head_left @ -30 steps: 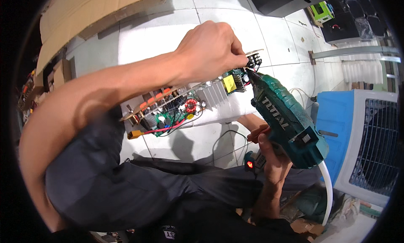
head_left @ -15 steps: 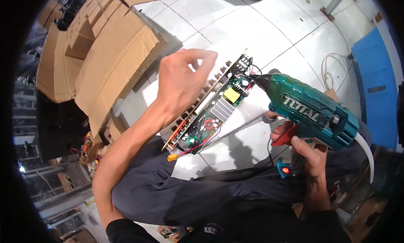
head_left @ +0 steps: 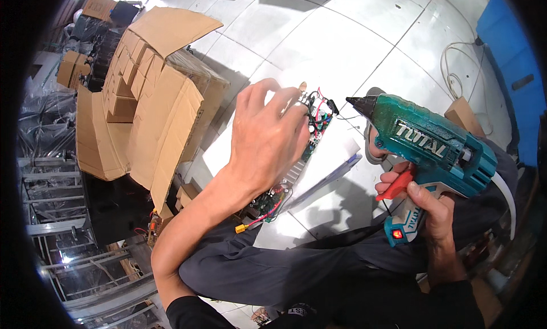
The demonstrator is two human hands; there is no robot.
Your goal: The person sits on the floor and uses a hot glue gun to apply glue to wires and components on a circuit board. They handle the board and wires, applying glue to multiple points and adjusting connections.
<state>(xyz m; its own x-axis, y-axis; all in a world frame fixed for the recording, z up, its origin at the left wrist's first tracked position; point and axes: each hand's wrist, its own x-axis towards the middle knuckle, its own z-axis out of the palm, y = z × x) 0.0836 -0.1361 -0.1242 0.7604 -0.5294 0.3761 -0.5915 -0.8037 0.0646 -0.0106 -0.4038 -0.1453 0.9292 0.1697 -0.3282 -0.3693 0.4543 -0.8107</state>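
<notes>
My left hand (head_left: pixel 265 138) is over the upper part of a long green circuit board (head_left: pixel 295 170), its fingers bent and closed near the far end. The fingertips are partly hidden and a little blurred, so what they hold does not show. Black and red wires (head_left: pixel 320 104) stick up beside them. At the near end, a red lead carries a yellow connector (head_left: pixel 241 229). My right hand (head_left: pixel 437 212) grips a teal hot glue gun (head_left: pixel 419 132), with fingers at its red trigger. The black nozzle points left, apart from the wires. A white glue stick (head_left: pixel 504 198) protrudes from the rear.
An open cardboard box (head_left: pixel 171 124) stands on the tiled floor at left, near a metal rack (head_left: pixel 74 198). At right are a blue panel (head_left: pixel 504 61), a pale coiled cable (head_left: pixel 447 72) and a small brown block (head_left: pixel 464 115). My legs lie below the board.
The glue gun's nozzle has drawn away from the board's far end. My left hand has moved right and lower over the board, covering more of it. The view has shifted.
</notes>
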